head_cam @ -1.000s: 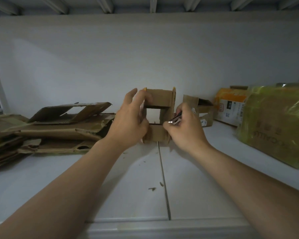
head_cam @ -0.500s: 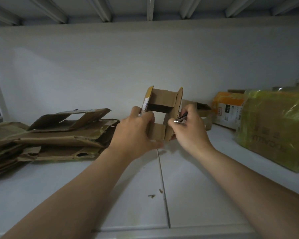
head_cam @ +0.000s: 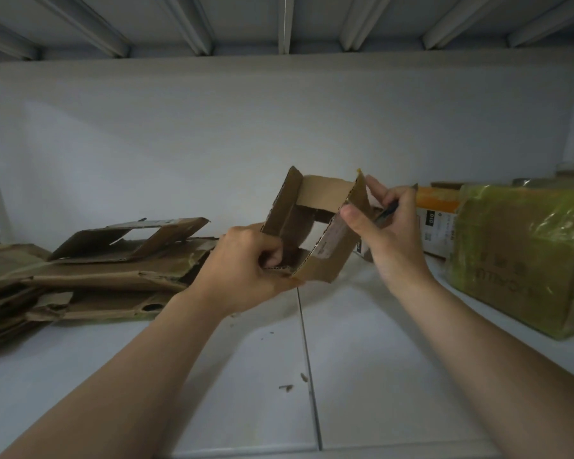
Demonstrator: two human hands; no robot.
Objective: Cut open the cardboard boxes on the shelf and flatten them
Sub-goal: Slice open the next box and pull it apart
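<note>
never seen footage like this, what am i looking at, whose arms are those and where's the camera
There is no machine here: these are a person's two bare arms. The picture comes from a camera worn on their head, looking forward and down, so the arms reach in from below. The left hand grips the lower left wall of a small box, open at both ends. The right hand pinches its upper right wall and also holds a slim dark tool, probably a cutter. On the white shelf lie a pile of flattened cardboard at the left, a green-wrapped parcel and an orange box at the right, and a few scraps in front.
</note>
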